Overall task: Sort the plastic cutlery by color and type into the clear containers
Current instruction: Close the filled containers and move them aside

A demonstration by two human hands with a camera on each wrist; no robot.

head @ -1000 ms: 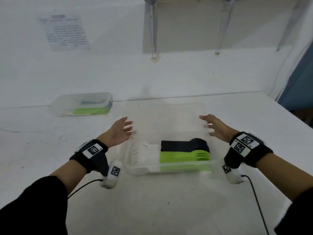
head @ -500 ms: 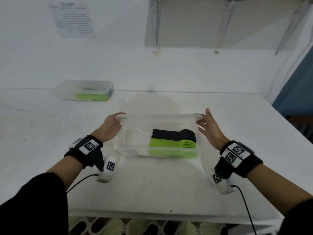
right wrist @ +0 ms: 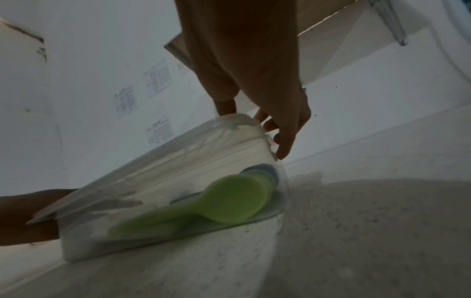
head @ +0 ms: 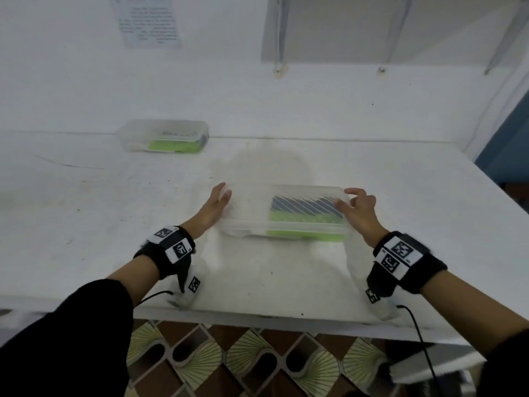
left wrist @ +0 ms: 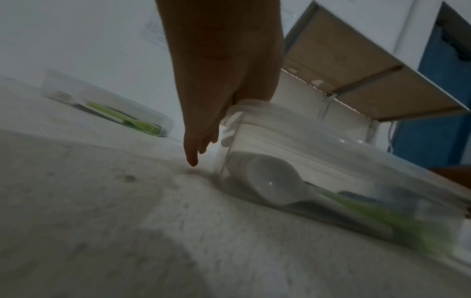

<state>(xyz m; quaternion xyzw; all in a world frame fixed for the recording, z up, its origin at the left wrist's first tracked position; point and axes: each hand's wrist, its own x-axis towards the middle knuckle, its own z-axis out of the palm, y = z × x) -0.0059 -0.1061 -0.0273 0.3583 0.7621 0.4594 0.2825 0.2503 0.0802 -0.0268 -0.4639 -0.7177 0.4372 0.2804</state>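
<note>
A clear lidded container (head: 286,222) lies on the white table (head: 143,210), blurred by motion. Through it show stacked black spoons (head: 303,204), green spoons (head: 303,217) and white spoons (left wrist: 267,181). My left hand (head: 221,193) lies against the container's left end with its fingers straight, pointing down beside the wall (left wrist: 201,145). My right hand (head: 347,197) grips the right end, its thumb on the lid and its fingers curled round the far corner (right wrist: 254,121). The green spoons (right wrist: 237,201) press against that end wall.
A second clear lidded container (head: 163,136) with green forks and darker cutlery sits at the back left by the wall. The table's front edge (head: 257,313) is close to my wrists, with patterned floor tiles below. A shelf hangs on the wall above.
The lid held above the open container has come down onto it. Both hands now sit at the container's ends, and the view has pulled back toward the table's front edge.
</note>
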